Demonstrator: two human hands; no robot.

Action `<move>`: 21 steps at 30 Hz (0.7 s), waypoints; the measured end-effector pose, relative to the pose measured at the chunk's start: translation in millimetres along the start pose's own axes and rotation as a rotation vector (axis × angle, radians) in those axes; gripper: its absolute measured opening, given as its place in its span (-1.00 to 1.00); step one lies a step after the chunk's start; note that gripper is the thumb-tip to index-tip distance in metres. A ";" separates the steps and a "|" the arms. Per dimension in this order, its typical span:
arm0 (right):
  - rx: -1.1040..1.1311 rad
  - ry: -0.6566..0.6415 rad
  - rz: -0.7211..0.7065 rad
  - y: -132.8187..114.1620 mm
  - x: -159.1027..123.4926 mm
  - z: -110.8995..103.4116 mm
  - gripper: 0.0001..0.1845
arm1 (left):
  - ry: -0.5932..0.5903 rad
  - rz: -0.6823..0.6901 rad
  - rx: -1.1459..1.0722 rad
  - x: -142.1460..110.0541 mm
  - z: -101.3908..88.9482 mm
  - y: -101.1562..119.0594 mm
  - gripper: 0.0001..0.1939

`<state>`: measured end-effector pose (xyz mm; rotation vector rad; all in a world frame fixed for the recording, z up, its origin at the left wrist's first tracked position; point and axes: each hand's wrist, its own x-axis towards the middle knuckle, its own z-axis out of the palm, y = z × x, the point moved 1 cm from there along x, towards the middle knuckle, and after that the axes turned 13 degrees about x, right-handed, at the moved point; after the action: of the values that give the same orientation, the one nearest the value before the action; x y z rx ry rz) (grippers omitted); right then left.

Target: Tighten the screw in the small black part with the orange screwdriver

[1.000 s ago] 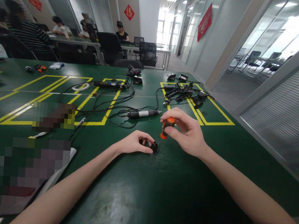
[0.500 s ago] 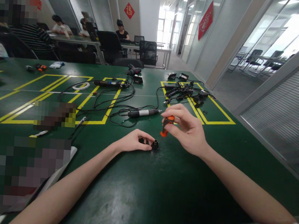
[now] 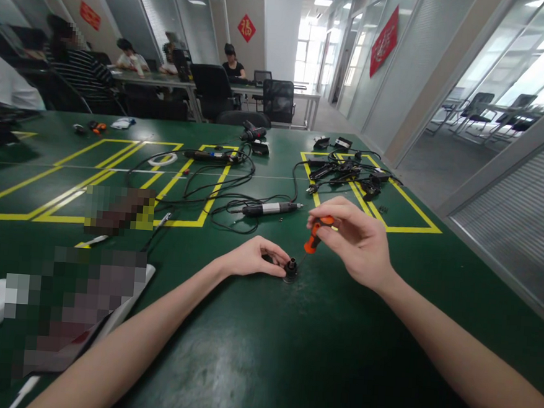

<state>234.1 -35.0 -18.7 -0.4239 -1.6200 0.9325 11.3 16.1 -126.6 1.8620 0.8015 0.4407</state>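
On the green table (image 3: pixel 253 345), my left hand (image 3: pixel 255 257) pinches a small round black part (image 3: pixel 290 269) with a short tube standing up from its middle. My right hand (image 3: pixel 360 241) is closed around the orange and dark grey handle of a screwdriver (image 3: pixel 313 237). The screwdriver leans, its thin shaft pointing down and left to the right side of the black part. Whether the tip touches the part is too small to tell. A silver and black pen-shaped electric tool (image 3: pixel 271 209) with a cable lies just beyond both hands.
Another corded tool (image 3: pixel 212 156) and a white ring (image 3: pixel 162 159) lie further back. A heap of black parts and cables (image 3: pixel 344 170) is at the back right, near a cordless drill (image 3: pixel 253 132). Blurred-out items lie on the left. Several people sit beyond the table.
The view has shifted slightly, so everything sits further right. The screwdriver leans more, with its handle tipped to the right. My left hand keeps its hold on the black part.
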 end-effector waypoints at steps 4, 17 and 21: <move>0.096 -0.034 0.083 -2.9 -0.6 1.3 -0.71 | -0.014 0.039 0.061 -1.1 -0.4 4.3 -0.57; 0.043 -0.076 0.044 -3.8 2.2 -2.3 -0.66 | -0.006 -0.005 0.018 0.7 -0.6 -0.9 -0.59; 0.036 -0.103 0.006 -3.1 2.3 -2.5 -0.71 | -0.026 0.027 0.106 -0.9 -1.5 6.2 -0.55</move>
<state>236.4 -34.4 -14.8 -0.3615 -1.6932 1.0007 11.7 14.9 -120.3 1.9745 0.7960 0.3972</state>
